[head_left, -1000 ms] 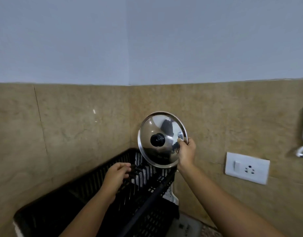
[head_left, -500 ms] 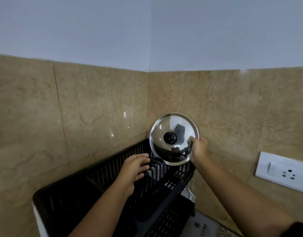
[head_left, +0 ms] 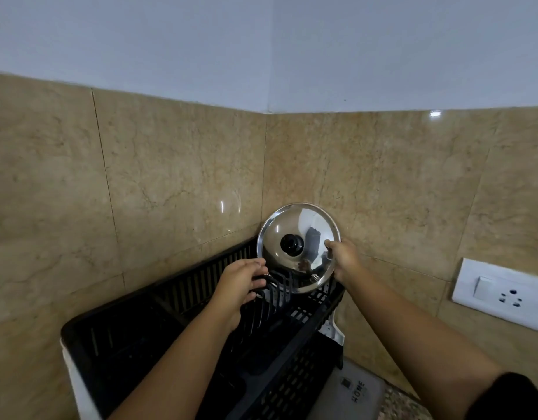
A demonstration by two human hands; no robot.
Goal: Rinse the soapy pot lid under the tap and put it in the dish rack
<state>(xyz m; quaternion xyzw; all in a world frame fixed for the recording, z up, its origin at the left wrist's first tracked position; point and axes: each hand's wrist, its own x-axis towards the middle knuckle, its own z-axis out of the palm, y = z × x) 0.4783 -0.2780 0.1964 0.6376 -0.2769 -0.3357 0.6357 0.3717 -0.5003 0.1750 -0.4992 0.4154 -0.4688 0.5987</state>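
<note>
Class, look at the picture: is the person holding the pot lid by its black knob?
No: the right hand grips the pot lid at its right rim, while the black knob in the middle is untouched.

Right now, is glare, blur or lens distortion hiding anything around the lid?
Head view: sharp, evenly lit. The pot lid mirrors the room, and bright reflections beside the right hand mask its surface. Glare streaks on the wall tiles. Wide-angle bending curves the tile line. The dish rack interior is dark.

Both arms outstretched, right hand (head_left: 344, 259) pinching, left hand (head_left: 241, 279) curled.
</note>
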